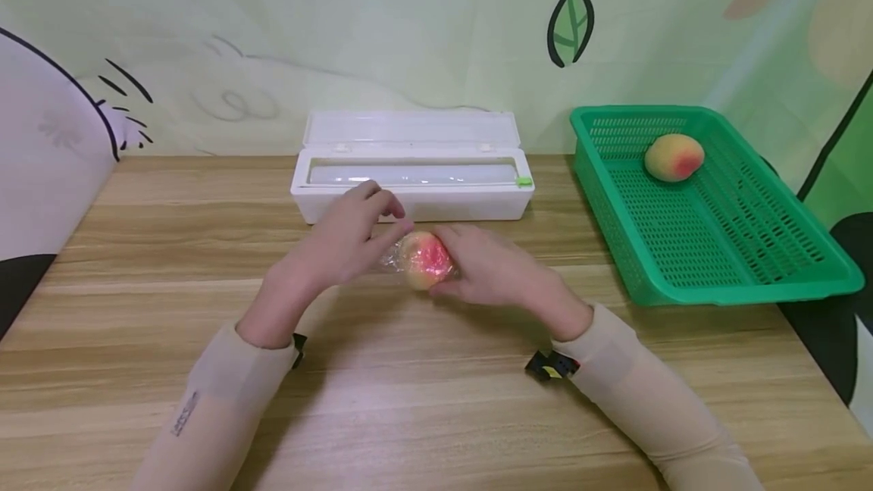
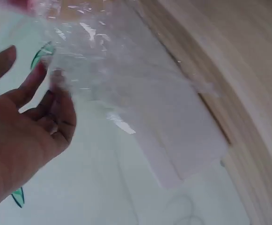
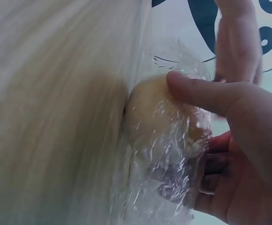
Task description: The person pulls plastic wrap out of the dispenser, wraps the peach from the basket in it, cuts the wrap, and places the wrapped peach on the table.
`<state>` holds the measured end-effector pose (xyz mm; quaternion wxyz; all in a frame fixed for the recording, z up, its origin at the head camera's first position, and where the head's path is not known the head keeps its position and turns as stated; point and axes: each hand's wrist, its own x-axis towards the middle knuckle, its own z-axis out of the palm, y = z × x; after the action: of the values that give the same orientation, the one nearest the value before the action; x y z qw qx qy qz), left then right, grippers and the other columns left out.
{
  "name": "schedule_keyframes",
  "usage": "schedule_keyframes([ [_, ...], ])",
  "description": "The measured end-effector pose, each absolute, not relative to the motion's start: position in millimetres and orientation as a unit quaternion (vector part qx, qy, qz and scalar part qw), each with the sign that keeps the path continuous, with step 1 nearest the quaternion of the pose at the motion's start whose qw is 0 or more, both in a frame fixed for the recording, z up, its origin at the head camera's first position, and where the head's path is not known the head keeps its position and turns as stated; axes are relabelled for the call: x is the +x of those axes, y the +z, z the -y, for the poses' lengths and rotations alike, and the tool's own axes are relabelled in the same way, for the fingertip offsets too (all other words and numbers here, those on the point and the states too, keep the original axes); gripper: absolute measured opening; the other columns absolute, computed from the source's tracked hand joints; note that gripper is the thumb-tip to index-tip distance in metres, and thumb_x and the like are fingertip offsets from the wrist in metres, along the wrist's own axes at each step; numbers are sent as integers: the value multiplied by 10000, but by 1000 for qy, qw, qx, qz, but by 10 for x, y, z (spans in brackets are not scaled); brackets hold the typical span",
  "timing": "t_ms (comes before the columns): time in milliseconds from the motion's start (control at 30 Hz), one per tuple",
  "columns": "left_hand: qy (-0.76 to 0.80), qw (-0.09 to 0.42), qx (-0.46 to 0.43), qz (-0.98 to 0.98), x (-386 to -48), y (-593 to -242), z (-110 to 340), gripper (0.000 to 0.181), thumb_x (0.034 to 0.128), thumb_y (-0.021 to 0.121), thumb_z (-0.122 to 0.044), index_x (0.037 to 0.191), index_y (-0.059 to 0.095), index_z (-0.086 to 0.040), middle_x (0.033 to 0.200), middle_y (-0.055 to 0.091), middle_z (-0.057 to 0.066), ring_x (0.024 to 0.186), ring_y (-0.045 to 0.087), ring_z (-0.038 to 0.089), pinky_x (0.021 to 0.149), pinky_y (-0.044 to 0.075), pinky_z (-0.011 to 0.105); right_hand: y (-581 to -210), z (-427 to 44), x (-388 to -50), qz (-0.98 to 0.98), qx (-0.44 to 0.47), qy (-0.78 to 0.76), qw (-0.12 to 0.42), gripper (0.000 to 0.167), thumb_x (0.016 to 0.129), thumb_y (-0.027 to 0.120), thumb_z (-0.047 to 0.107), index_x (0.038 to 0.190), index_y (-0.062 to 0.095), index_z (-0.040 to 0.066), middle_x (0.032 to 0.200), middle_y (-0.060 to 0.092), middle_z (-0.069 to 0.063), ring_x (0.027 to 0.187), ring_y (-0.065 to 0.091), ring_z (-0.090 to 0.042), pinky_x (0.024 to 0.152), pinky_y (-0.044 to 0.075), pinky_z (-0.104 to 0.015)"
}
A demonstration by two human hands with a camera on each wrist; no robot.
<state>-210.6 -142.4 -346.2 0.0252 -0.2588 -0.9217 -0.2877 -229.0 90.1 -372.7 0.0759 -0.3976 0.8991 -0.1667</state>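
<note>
In the head view a peach [image 1: 424,262] covered in clear plastic wrap [image 1: 390,258] sits on the table. My right hand [image 1: 492,264] holds it from the right, thumb on the near side and fingers round the far side; the right wrist view shows the crinkled film over the peach [image 3: 150,110]. On the left, my left hand [image 1: 344,235] hovers close to the peach with loosely bent fingers. Loose film [image 2: 93,61] spreads by its fingertips in the left wrist view; whether they touch it is unclear.
Behind the hands stands a white wrap dispenser [image 1: 409,204] with its lid raised and a green slider [image 1: 524,182] at its right end. To the right, a green plastic basket [image 1: 614,248] contains another peach [image 1: 674,157]. A printed cloth hangs behind the wooden table [image 1: 409,415].
</note>
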Motion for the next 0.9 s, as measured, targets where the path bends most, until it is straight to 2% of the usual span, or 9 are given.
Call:
schedule_keyframes([
  [67, -302, 46, -251, 919, -2071, -3403, 1402, 181, 1019, 651, -216, 977, 691, -45, 874, 643, 59, 770, 586, 230, 689, 504, 379, -3729, -904, -2288, -901, -388, -174, 82, 731, 855, 854, 343, 1413, 489, 43, 1248, 599, -19, 1097, 588, -129, 968, 507, -320],
  [167, -310, 33, -237, 920, -2030, -3347, 1375, 155, 1003, 671, -185, 894, 693, -77, 736, 635, -1, 644, 557, 171, 589, 486, 341, -3723, -905, -2280, -907, -370, -183, 84, 686, 865, 839, 366, 1368, 513, 32, 1182, 609, -13, 1021, 603, -119, 911, 528, -303],
  [233, -306, 14, -227, 924, -2021, -3341, 1371, 159, 1007, 666, -192, 923, 705, -64, 755, 654, 5, 651, 580, 164, 592, 501, 334, -3711, -906, -2270, -912, -358, -183, 82, 668, 867, 832, 387, 1337, 526, 23, 1138, 615, -16, 975, 611, -123, 868, 543, -302],
  [400, -303, -31, -203, 931, -2055, -3408, 1390, 220, 1032, 629, -211, 1053, 708, -7, 902, 696, 89, 793, 647, 227, 685, 547, 375, -3682, -896, -2252, -918, -336, -197, 77, 641, 874, 828, 396, 1311, 538, 28, 1103, 628, -22, 938, 619, -130, 839, 557, -300],
  [567, -309, -42, -182, 933, -2086, -3457, 1401, 288, 1047, 589, -234, 1129, 679, 27, 984, 703, 146, 915, 664, 293, 776, 558, 437, -3660, -878, -2239, -917, -335, -210, 53, 608, 872, 839, 357, 1290, 549, 25, 1070, 649, -39, 919, 632, -138, 829, 562, -304],
  [700, -328, -46, -165, 929, -2101, -3467, 1399, 340, 1063, 555, -275, 1165, 657, 33, 997, 702, 145, 895, 670, 280, 754, 565, 425, -3633, -860, -2205, -921, -333, -202, 28, 672, 858, 854, 347, 1323, 528, -11, 1093, 643, -80, 949, 635, -175, 839, 568, -331],
  [900, -360, -49, -162, 917, -2123, -3493, 1403, 447, 1092, 487, -347, 1229, 619, 57, 1099, 673, 176, 995, 647, 307, 817, 562, 450, -3622, -848, -2173, -920, -342, -188, -11, 736, 848, 865, 328, 1367, 504, -49, 1164, 636, -126, 1024, 635, -215, 882, 562, -355],
])
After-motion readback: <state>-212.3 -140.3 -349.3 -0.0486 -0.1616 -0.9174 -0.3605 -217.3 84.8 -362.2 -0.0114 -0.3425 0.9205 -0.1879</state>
